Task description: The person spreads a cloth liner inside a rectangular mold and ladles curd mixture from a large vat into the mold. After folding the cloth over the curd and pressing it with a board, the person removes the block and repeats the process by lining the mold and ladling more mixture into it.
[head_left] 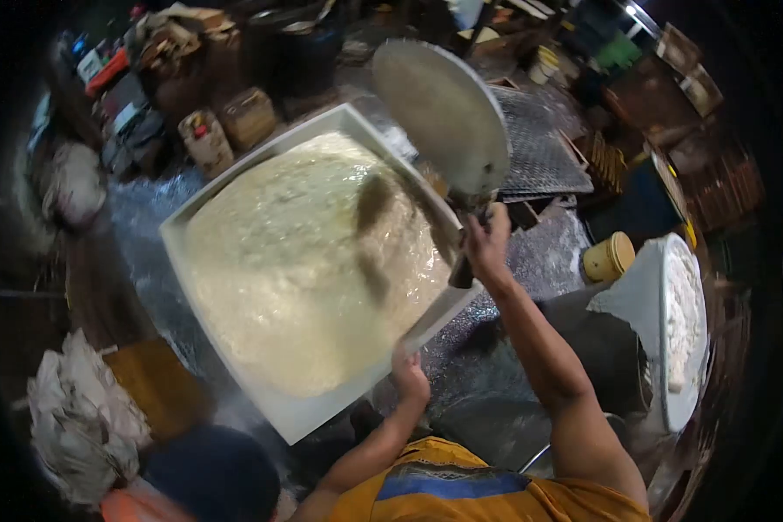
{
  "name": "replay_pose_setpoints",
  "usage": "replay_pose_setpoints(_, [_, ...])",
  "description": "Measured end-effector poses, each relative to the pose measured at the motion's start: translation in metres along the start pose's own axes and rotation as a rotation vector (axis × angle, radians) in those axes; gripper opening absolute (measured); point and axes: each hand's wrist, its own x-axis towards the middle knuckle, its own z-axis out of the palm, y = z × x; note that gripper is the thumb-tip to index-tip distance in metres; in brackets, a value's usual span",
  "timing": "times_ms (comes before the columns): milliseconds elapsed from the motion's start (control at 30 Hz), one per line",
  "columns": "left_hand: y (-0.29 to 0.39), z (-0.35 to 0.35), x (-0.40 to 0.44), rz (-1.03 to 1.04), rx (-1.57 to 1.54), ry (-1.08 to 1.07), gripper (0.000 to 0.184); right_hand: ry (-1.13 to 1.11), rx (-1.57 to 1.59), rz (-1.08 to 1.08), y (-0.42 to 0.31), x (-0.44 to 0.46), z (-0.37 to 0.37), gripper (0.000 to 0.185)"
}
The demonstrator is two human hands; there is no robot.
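A large square white tub point(181, 261) sits at a slant in front of me, filled with a wet, pale cream, lumpy mixture point(278, 287). My left hand point(411, 380) grips the tub's near right wall; some of its fingers are hidden. In my right hand point(489, 246) is the dark handle of a big round pan point(448, 117). The pan is raised beyond the tub's right edge, tilted on its side, and its pale face is smeared. A dark shadow falls across the mixture.
At the lower left is another person's dark cap point(213, 474), beside white sacks point(83, 418). A white-lined barrel point(683, 322) of white stuff stands right, near a yellow bucket point(609, 257). Jerrycans point(206, 143) stand behind the tub; a metal grate point(544, 143) lies beyond the pan. The floor looks wet.
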Motion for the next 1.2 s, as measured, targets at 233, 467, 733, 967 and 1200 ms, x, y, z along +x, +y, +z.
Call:
replay_pose_setpoints(233, [0.001, 0.05, -0.039, -0.05, 0.233, -0.025, 0.056, 0.362, 0.526, -0.079, -0.079, -0.097, -0.241, 0.02])
replay_pose_setpoints(467, [-0.137, 0.046, -0.113, -0.238, 1.337, -0.794, 0.052, 0.756, 0.605, 0.515, 0.05, -0.365, -0.435, 0.012])
replay_pose_setpoints(733, [-0.354, -0.004, -0.215, -0.354, 1.832, -1.613, 0.054, 1.63, 1.097, 0.929, 0.289, -0.619, -0.466, 0.016])
replay_pose_setpoints(967, [-0.484, -0.057, -0.243, 0.525, 2.172, -2.145, 0.077, 2.571, 0.998, 1.058, 0.525, -0.733, -0.497, 0.006])
replay_pose_setpoints(1200, [-0.5, -0.085, -0.267, 0.64, 2.303, -1.999, 0.072, 1.842, 0.09, 1.76, 0.639, -0.714, -0.547, 0.015])
